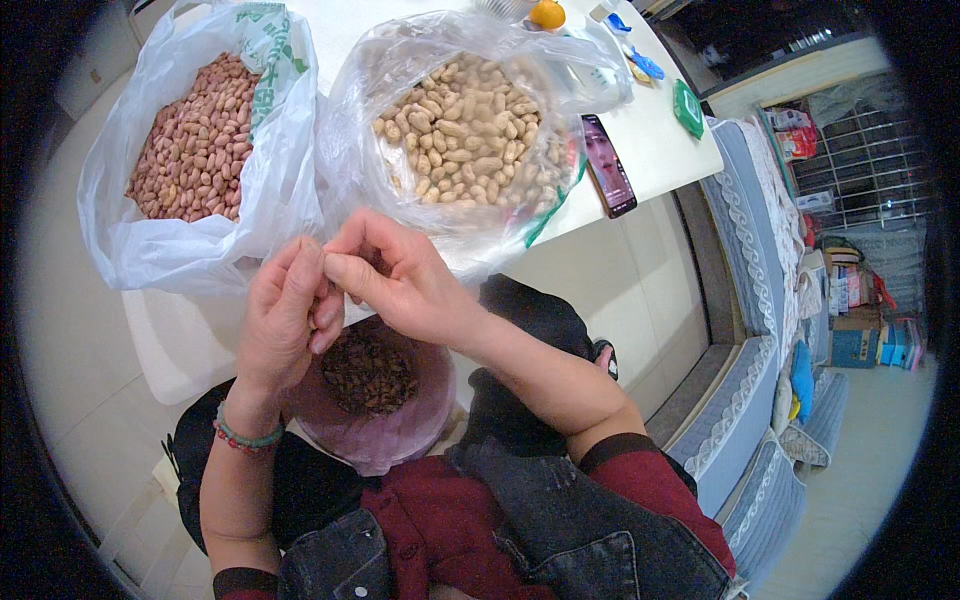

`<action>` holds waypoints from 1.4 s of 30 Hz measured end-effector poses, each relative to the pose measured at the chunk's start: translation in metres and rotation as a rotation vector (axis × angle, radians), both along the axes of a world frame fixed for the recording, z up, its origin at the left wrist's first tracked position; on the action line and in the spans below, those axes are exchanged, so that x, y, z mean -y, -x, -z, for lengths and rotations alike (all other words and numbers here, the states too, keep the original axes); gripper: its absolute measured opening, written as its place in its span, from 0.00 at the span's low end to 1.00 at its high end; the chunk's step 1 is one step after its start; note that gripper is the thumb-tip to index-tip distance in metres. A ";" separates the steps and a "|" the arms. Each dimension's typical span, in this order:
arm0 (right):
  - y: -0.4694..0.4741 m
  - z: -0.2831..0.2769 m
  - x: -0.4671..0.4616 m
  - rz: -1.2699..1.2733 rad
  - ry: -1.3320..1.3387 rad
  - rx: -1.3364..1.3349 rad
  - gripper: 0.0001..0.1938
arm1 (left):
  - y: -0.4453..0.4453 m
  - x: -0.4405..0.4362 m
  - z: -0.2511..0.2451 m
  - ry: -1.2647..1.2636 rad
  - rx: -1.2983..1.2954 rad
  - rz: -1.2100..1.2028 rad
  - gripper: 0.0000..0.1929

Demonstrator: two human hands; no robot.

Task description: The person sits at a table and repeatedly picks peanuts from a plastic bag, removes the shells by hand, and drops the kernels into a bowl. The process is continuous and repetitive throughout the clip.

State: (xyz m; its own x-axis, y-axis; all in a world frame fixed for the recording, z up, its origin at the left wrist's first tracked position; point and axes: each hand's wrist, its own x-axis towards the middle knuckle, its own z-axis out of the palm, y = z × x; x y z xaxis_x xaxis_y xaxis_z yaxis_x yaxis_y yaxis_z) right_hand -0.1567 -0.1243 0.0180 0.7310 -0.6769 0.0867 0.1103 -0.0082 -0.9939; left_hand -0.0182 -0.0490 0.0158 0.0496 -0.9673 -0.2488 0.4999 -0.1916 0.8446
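Observation:
My left hand [281,311] and my right hand [401,281] meet at the fingertips above the table's near edge. Thumbs and forefingers pinch together on what appears to be a peanut, almost wholly covered by the fingers. Beyond my left hand, a white plastic bag [281,187] holds shelled peanuts [199,146] with pinkish-red skins. A clear plastic bag [349,127] of unshelled peanuts [465,139] stands open behind my right hand. Below both hands, between my knees, a pinkish bin [382,442] contains brown debris that looks like peanut shells [371,375].
On the white table [667,161], a lit smartphone [607,169] lies near the right edge. Farther back are a green packet [688,109], an orange fruit [547,13] and blue wrappers [646,64]. A grey cushioned sofa [735,390] runs along the right side.

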 end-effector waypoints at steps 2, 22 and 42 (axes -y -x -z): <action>-0.006 0.003 -0.003 0.012 -0.200 0.071 0.09 | 0.003 0.002 0.002 0.040 0.050 -0.039 0.14; -0.013 0.004 0.002 0.337 0.291 -0.081 0.07 | -0.001 0.008 0.001 0.010 0.047 0.006 0.08; -0.011 -0.004 -0.001 0.361 0.574 -0.109 0.06 | 0.004 0.009 0.012 0.077 -0.086 -0.147 0.09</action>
